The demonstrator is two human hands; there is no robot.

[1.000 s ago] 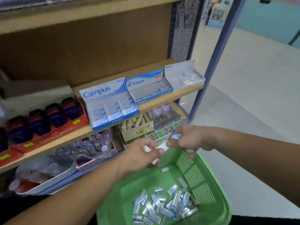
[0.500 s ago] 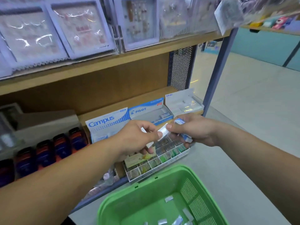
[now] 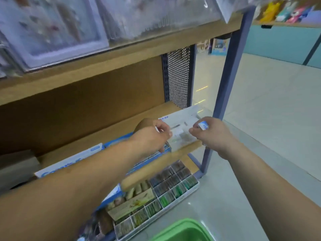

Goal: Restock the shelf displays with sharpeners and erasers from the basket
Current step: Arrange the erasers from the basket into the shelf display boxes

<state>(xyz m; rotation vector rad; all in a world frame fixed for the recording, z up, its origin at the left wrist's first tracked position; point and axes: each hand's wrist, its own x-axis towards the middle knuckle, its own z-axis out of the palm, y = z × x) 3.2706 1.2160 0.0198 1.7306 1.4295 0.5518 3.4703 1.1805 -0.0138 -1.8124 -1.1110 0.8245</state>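
My right hand (image 3: 211, 135) pinches a small white and blue wrapped eraser (image 3: 203, 126) above the right end of the white display box (image 3: 180, 134) on the middle shelf. My left hand (image 3: 152, 134) hovers at the left side of that box and pinches a small white eraser (image 3: 157, 129), mostly hidden by the fingers. The box holds a few small pieces, blurred. Only the rim of the green basket (image 3: 182, 230) shows at the bottom edge.
Blue eraser boxes (image 3: 83, 157) lie left of the white box under my left forearm. A divided tray of small items (image 3: 165, 193) sits on the lower shelf. A blue-grey shelf post (image 3: 227, 84) rises just right of my right hand. Packaged goods hang overhead.
Both hands rose from the basket and moved right and further in, now over the white display box. They separated from each other. The view tilted up, leaving only the basket rim.
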